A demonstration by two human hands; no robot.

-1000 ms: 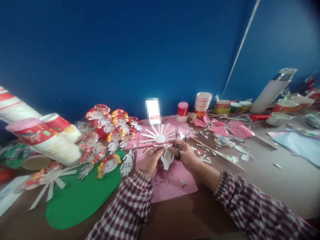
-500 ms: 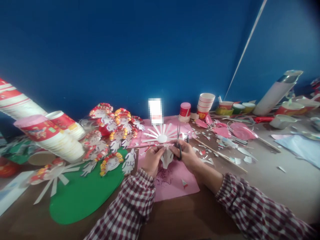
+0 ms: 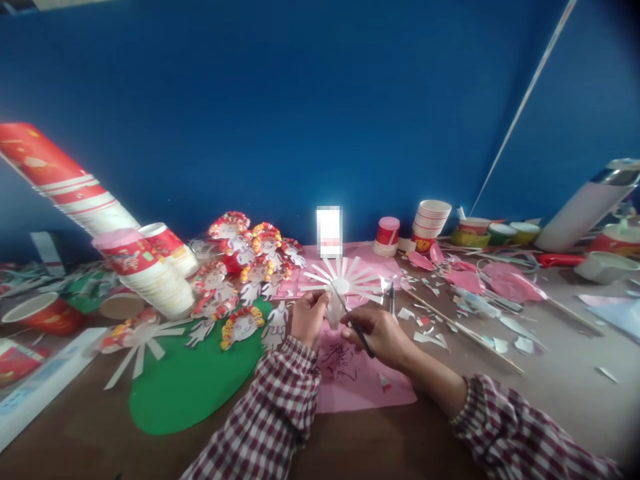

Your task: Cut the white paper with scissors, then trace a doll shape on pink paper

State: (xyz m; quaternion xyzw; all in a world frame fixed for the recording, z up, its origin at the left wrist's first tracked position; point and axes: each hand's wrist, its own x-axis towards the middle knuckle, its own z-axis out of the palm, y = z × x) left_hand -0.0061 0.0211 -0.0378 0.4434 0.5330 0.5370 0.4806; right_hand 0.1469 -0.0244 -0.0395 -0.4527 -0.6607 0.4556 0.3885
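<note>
My left hand (image 3: pixel 307 319) pinches a small white paper cutout (image 3: pixel 334 315) by its left edge, above a pink sheet (image 3: pixel 370 387) with dark scribbles. In my right hand (image 3: pixel 383 335) is a slim pair of scissors (image 3: pixel 359 332), tilted, with the tip pointing up and left across the paper. The blades are thin and blurred, so whether they are spread is unclear. Just beyond both hands lies a cut paper cup (image 3: pixel 341 287), its white strips fanned out flat around the base.
Paper figures with red and yellow trim (image 3: pixel 245 327) crowd the left, partly on a green oval sheet (image 3: pixel 185 393). Stacked paper cups (image 3: pixel 160 280) lean behind them. On the right are paper scraps (image 3: pixel 430 339), a wooden stick (image 3: pixel 467 331), pink pieces (image 3: pixel 510 280) and a tilted flask (image 3: pixel 583 207).
The view has swung left, so things appear farther right. The scissors have gone from upright beside the paper to slanting across it, and my right hand has turned.
</note>
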